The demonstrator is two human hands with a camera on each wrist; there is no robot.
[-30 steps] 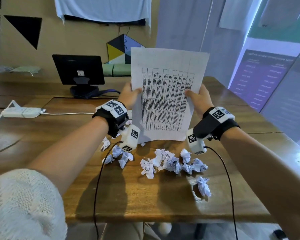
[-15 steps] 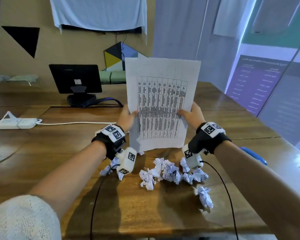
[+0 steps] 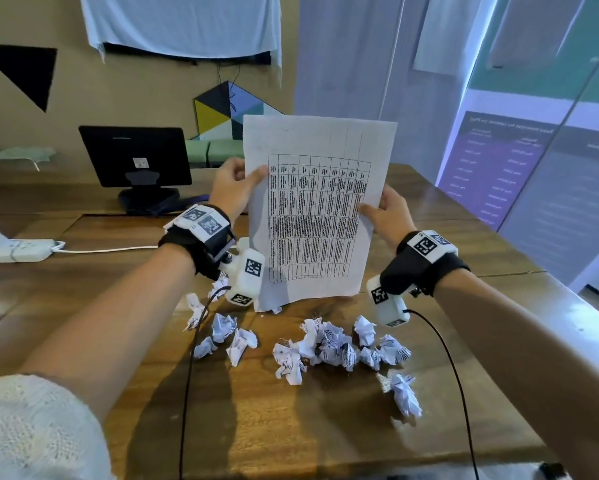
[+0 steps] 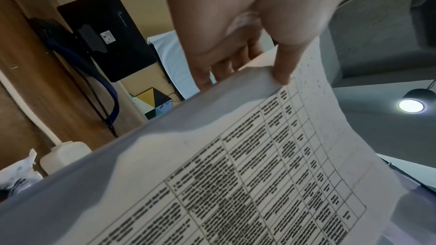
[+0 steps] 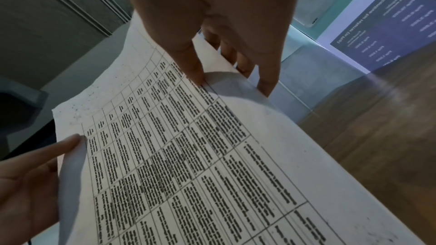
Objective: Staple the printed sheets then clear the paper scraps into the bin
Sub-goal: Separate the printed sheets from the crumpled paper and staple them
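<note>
Your left hand (image 3: 234, 188) and right hand (image 3: 388, 216) pinch opposite edges of the white printed sheets with a black table grid (image 3: 320, 216), upright above the crumpled white paper scraps (image 3: 329, 348) on the brown wooden worktop (image 3: 291, 427).

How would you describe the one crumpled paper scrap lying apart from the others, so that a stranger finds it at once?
Start at the wooden table and find the upright printed sheets held by both hands. Below them lies a heap of crumpled scraps. The wanted scrap lies alone, right of the heap and nearer the table's front edge, touching no other scrap.
</note>
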